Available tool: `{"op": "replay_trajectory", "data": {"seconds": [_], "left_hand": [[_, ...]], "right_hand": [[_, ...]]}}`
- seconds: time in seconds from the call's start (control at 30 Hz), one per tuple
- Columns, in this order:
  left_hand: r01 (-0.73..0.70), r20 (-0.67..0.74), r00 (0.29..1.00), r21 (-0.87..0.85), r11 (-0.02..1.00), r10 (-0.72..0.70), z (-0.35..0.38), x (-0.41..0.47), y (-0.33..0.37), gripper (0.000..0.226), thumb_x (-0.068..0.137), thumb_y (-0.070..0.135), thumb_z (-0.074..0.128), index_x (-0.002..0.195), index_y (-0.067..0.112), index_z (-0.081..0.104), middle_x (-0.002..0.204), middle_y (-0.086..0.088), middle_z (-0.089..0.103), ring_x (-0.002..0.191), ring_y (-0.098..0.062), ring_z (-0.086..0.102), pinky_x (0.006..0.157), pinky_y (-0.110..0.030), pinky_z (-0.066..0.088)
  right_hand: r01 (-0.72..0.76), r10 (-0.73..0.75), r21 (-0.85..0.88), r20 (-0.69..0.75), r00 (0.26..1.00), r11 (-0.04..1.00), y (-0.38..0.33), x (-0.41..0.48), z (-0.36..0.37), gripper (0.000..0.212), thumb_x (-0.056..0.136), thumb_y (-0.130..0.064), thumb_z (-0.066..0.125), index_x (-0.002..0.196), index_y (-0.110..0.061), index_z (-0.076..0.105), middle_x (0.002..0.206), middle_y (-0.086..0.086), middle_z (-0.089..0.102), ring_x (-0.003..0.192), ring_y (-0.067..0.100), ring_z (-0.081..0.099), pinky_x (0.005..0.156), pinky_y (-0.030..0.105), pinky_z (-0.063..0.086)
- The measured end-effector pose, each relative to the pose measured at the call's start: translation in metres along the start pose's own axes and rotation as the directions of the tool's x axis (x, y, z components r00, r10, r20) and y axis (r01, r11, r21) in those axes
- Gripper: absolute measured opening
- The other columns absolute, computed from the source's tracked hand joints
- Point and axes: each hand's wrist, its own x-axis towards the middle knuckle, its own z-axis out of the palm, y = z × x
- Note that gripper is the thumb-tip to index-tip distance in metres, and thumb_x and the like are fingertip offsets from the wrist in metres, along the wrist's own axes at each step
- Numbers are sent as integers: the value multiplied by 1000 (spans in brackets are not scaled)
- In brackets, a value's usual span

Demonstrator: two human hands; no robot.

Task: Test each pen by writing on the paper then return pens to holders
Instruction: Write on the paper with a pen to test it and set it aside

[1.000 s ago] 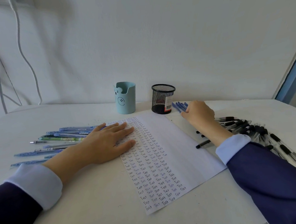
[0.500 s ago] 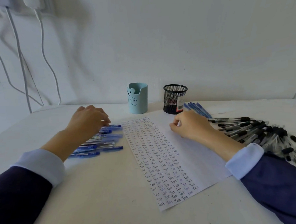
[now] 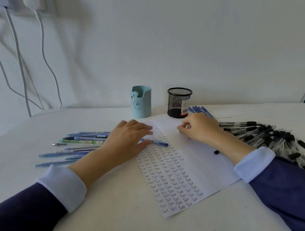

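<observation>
A white paper with columns of the handwritten word "Test" lies in the middle of the table. My left hand rests on its upper left part, and a blue pen sticks out between thumb and fingers, pointing right. My right hand sits on the paper's upper right with fingers curled; nothing shows in it. Behind the paper stand a light blue bear holder and a black mesh holder. No pens stand up from either.
Several blue and green pens lie loose to the left of the paper. A large heap of black-capped pens covers the table at right, and a few blue pens lie beside the mesh holder. A small black cap lies by my right forearm. Cables hang on the left wall.
My left hand went left to the blue pen pile, then came back onto the paper with a blue pen. My right hand drew in from the pens at right onto the paper.
</observation>
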Motion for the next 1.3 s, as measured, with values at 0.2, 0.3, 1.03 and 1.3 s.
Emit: {"op": "replay_trajectory", "data": {"seconds": [0.2,0.3,1.03,1.3], "left_hand": [[185,182,967,-31,982,-177,3,-8,-15,90,77,86,9,148,36,32,154,17,32,140,-7,31,114,-28,19],[208,246,947,14,978,-205,4,-10,-22,101,70,88,4,151,33,28,157,14,27,143,-9,26,117,-30,14],[197,356,908,103,975,-221,1,-6,-24,110,66,95,9,154,30,18,160,11,18,145,-13,25,119,-35,12],[194,339,914,122,973,-224,2,-6,-25,117,60,98,3,153,29,22,159,9,23,144,-14,29,119,-36,16]], "right_hand": [[233,-249,90,265,932,968,-24,-16,-4,60,74,-79,53,118,-39,64,113,-15,49,105,3,47,85,32,45],[279,-286,68,123,950,958,-20,-14,3,28,85,-54,66,99,-31,70,110,-11,50,103,6,49,81,31,46],[-247,126,880,322,938,-406,-12,-2,-37,55,88,-63,39,65,-17,60,41,-9,16,29,8,13,36,14,8],[-325,-43,946,324,945,-17,-21,-16,-22,75,100,-60,12,119,-9,64,64,12,65,56,22,63,51,27,52]]}}
